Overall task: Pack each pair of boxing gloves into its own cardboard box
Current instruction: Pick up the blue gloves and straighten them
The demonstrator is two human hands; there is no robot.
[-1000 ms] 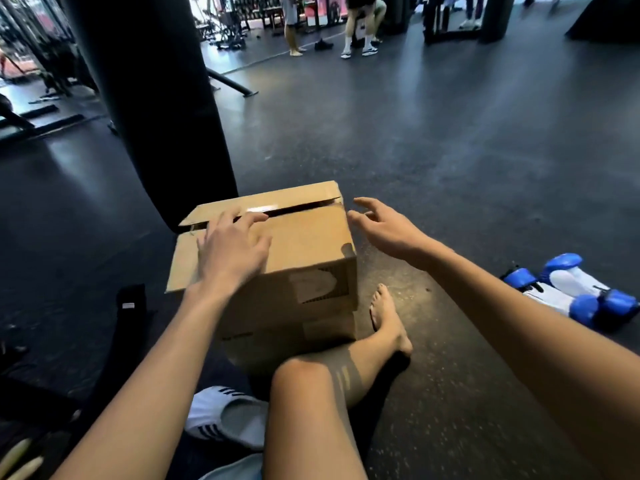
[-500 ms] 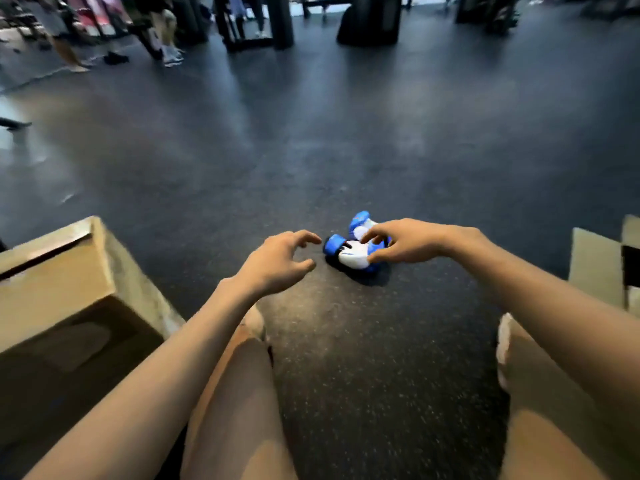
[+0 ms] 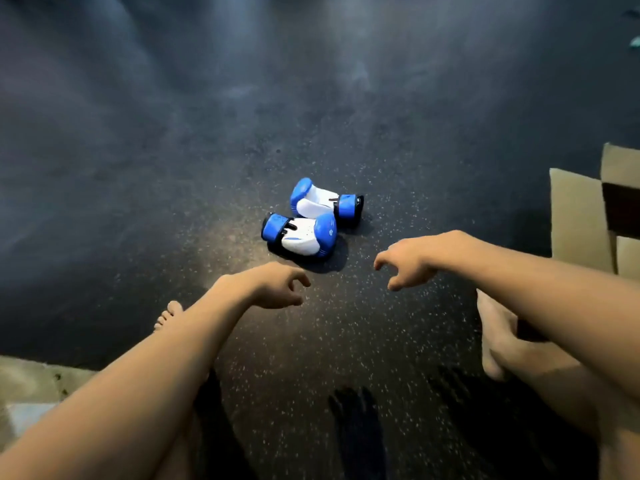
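Observation:
A pair of blue-and-white boxing gloves lies side by side on the dark speckled floor in the middle of the view. My left hand hovers just in front of the near glove, fingers loosely curled, holding nothing. My right hand hangs to the right of the gloves, fingers loosely curled and empty, a short gap from them. An open cardboard box with raised flaps stands at the right edge. A corner of another cardboard box shows at the lower left.
My bare left foot pokes out beside my left forearm, and my right foot rests on the floor under my right arm. Dark rubber floor stretches beyond the gloves.
The view has swung right and tilted down, away from the closed box. My right hand, touching the gloves half a second ago, has drawn back from them. Both hands now hover near the pair.

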